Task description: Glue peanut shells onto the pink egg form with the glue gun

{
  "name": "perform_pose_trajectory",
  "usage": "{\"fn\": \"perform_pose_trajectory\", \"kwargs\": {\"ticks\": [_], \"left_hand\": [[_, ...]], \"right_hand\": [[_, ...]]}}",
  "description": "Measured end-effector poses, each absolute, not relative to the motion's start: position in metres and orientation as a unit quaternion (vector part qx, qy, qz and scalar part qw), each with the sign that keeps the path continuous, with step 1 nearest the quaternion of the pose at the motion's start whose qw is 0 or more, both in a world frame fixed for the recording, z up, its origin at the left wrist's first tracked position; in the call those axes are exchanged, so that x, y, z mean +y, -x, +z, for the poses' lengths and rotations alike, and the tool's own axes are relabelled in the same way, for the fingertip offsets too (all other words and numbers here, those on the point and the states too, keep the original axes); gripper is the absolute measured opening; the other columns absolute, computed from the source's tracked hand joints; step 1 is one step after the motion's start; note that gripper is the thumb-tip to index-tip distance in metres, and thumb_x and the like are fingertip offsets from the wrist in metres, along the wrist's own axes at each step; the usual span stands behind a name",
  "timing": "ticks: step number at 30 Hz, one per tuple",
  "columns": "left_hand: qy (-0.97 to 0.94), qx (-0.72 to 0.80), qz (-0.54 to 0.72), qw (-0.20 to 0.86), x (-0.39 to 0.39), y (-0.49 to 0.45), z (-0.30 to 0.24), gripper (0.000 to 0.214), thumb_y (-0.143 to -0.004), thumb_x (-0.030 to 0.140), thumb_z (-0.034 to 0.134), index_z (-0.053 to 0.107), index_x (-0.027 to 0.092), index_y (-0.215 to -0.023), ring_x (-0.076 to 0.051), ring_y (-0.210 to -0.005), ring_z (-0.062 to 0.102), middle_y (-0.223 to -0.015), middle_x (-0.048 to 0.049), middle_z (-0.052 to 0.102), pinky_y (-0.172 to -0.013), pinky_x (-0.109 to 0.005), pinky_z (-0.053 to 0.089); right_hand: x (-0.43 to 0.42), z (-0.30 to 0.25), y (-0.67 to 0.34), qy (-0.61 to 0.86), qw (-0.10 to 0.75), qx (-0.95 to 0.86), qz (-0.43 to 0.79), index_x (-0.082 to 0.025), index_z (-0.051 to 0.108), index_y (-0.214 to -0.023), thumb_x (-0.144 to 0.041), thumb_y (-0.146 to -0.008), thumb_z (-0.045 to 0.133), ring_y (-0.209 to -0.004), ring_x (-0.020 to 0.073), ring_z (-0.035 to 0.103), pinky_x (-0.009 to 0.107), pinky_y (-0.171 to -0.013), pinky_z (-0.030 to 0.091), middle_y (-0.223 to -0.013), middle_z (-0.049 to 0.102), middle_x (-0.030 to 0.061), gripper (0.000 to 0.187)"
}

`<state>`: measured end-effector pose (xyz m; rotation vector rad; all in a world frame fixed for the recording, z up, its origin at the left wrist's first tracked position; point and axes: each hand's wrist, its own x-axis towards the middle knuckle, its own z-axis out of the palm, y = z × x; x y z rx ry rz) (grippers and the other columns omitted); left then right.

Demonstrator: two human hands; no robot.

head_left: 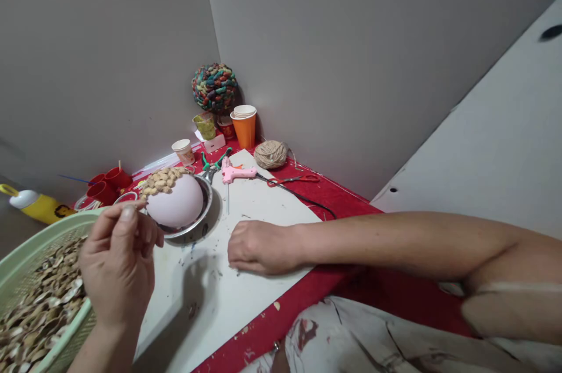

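Note:
My left hand (120, 250) is raised beside the green basket, thumb and forefinger pinched together; whatever may be between them is too small to make out. Just beyond its fingertips, a pale ball (178, 203) sits in a metal bowl (208, 209). Peanut shells (162, 181) cover the ball's upper left part, leaving the rest bare. My right hand (259, 247) rests on the white board (246, 297) with its fingers curled under, so their contents are hidden. The green basket (48, 226), at the lower left, holds many loose peanut shell halves.
A pink glue gun (237, 171) lies behind the bowl, its cord running right past red-handled scissors (294, 180). Twine (271, 154), orange cups (244, 129) and a colourful ball (215, 87) stand near the wall corner. Red cups (102, 192) and a yellow bottle (39, 207) are at left.

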<state>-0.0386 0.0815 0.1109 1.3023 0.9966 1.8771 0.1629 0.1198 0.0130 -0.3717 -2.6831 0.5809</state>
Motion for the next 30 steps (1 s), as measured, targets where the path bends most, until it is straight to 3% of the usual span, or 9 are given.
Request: {"fn": "perform_pose_trajectory", "kwargs": {"ticks": [4,10,13,16,19,25,30], "left_hand": [[-0.492,0.408,0.677,0.365,0.075,0.039,0.102,0.005,-0.081,0.02,0.068,0.065,0.017,-0.079,-0.009,-0.049,0.04,-0.057,0.0037,0.049,-0.046,-0.022,0.038],[-0.447,0.466,0.592,0.483,0.066,0.033,0.077,0.038,-0.086,0.036,0.062,0.041,0.02,-0.058,-0.008,-0.042,0.029,-0.049,0.0077,0.031,-0.041,-0.021,0.036],[-0.418,0.465,0.546,0.557,0.067,0.027,0.065,0.037,-0.084,0.041,0.065,0.047,0.019,-0.062,-0.005,-0.039,0.028,-0.049,0.0084,0.036,-0.042,-0.02,0.037],[-0.403,0.458,0.526,0.593,0.069,0.024,0.06,0.028,-0.078,0.036,0.074,0.056,0.016,-0.07,-0.003,-0.041,0.035,-0.057,0.0064,0.049,-0.045,-0.018,0.04],[-0.406,0.459,0.514,0.601,0.07,0.024,0.057,0.027,-0.073,0.033,0.079,0.058,0.015,-0.069,-0.004,-0.045,0.042,-0.063,0.0042,0.054,-0.045,-0.017,0.042],[-0.428,0.456,0.514,0.587,0.07,0.017,0.053,0.025,-0.078,0.038,0.075,0.066,0.015,-0.08,-0.007,-0.052,0.053,-0.071,0.0002,0.062,-0.046,-0.019,0.046],[-0.463,0.459,0.542,0.531,0.067,0.012,0.046,0.021,-0.078,0.034,0.076,0.065,0.017,-0.08,-0.008,-0.054,0.055,-0.064,0.003,0.06,-0.052,-0.019,0.046]], "right_hand": [[0.129,0.034,-0.171,0.216,0.268,-0.903,0.258,-0.014,0.055,-0.081,-0.022,-0.096,0.042,-0.069,0.0148,0.049,0.03,-0.069,0.04,-0.079,0.061,0.0077,0.021],[0.132,0.048,-0.156,0.226,0.345,-0.797,0.441,-0.018,0.039,-0.065,-0.035,-0.099,0.034,-0.05,0.0078,0.046,0.021,-0.055,0.042,-0.054,0.047,-0.0031,0.038],[0.13,0.048,-0.148,0.21,0.359,-0.746,0.521,-0.017,0.044,-0.074,-0.049,-0.097,0.036,-0.056,0.0083,0.055,0.02,-0.053,0.047,-0.064,0.053,-0.001,0.04],[0.129,0.047,-0.145,0.197,0.37,-0.712,0.563,-0.015,0.048,-0.081,-0.047,-0.094,0.044,-0.065,0.0092,0.06,0.021,-0.057,0.05,-0.074,0.058,0.0019,0.035],[0.129,0.047,-0.143,0.202,0.382,-0.693,0.577,-0.015,0.048,-0.083,-0.045,-0.093,0.046,-0.061,0.008,0.057,0.019,-0.054,0.048,-0.072,0.056,0.0,0.031],[0.126,0.042,-0.139,0.219,0.401,-0.691,0.561,-0.017,0.043,-0.082,-0.052,-0.088,0.057,-0.057,0.0071,0.047,0.018,-0.052,0.038,-0.068,0.052,-0.0037,0.038],[0.121,0.037,-0.136,0.24,0.401,-0.695,0.547,-0.019,0.04,-0.084,-0.053,-0.089,0.056,-0.058,0.0088,0.045,0.02,-0.054,0.035,-0.064,0.048,-0.0051,0.038]]}}
